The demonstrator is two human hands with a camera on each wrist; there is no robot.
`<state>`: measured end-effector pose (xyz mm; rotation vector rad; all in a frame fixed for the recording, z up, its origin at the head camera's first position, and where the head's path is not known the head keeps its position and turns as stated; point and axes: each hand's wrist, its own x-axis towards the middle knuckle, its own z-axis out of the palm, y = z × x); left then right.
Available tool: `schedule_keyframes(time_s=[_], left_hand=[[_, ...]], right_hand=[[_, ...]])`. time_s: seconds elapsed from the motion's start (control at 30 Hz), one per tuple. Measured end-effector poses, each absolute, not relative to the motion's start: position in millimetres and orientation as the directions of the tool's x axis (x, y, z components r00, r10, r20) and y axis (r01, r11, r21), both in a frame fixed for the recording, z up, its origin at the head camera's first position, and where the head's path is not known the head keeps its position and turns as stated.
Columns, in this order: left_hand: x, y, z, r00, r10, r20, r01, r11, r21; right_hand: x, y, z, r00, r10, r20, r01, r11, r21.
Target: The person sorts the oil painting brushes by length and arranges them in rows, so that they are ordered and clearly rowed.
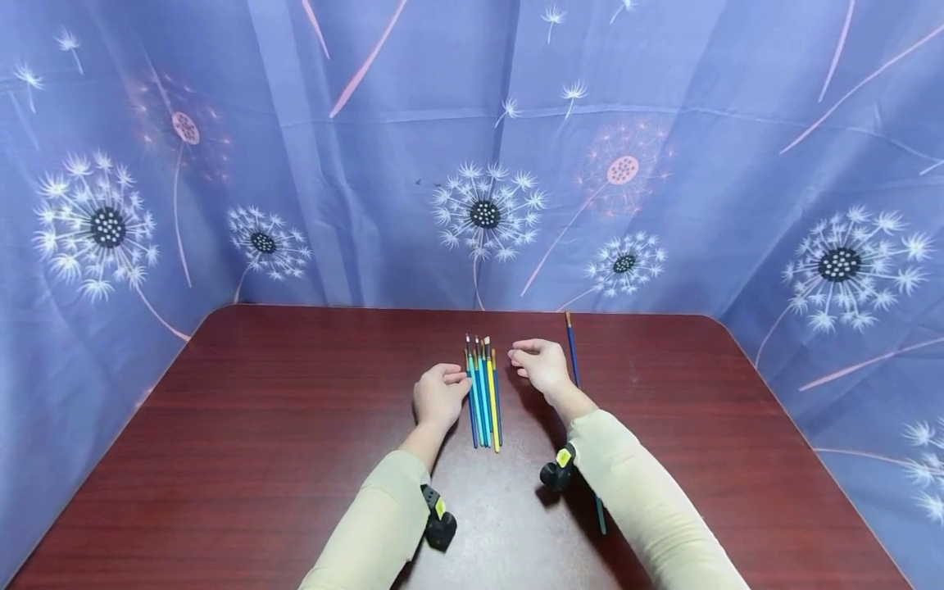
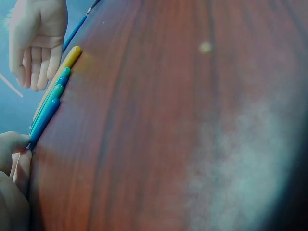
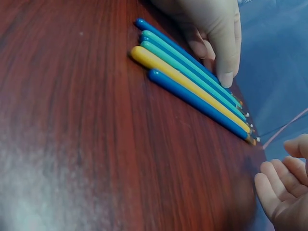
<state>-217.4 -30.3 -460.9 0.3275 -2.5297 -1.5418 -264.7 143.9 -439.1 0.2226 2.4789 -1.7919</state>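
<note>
A bundle of slim paintbrushes lies side by side on the table, bristles toward the far edge. Among them are a yellow-handled brush [image 1: 492, 410] and several blue and teal ones. My left hand [image 1: 438, 399] is at the bundle's left side, its thumb tip touching the outermost blue brush [image 3: 180, 53]. In the right wrist view that hand's fingers lie low beside the handles. Just right of the bundle, my right hand [image 1: 542, 366] hovers with loosely bent fingers and holds nothing. Under the right forearm runs a separate blue brush [image 1: 573, 352], its middle hidden by the arm.
The dark red wooden table [image 1: 280, 410] has rounded far corners. A blue curtain [image 1: 383, 205] with dandelion prints hangs behind it and along both sides. A teal handle end [image 1: 601, 516] shows below the right sleeve. Black wrist cameras [image 1: 440, 531] are strapped to both sleeves.
</note>
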Motion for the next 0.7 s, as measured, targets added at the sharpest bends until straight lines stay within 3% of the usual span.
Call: schedule_keyframes(time_s=[0.7], left_hand=[[-217, -30, -461, -0.962, -0.271, 0.021, -0.100, 0.426, 0.899]], right_hand=[[-274, 124, -442, -0.986, 0.140, -0.085, 0.130, 0.354, -0.926]])
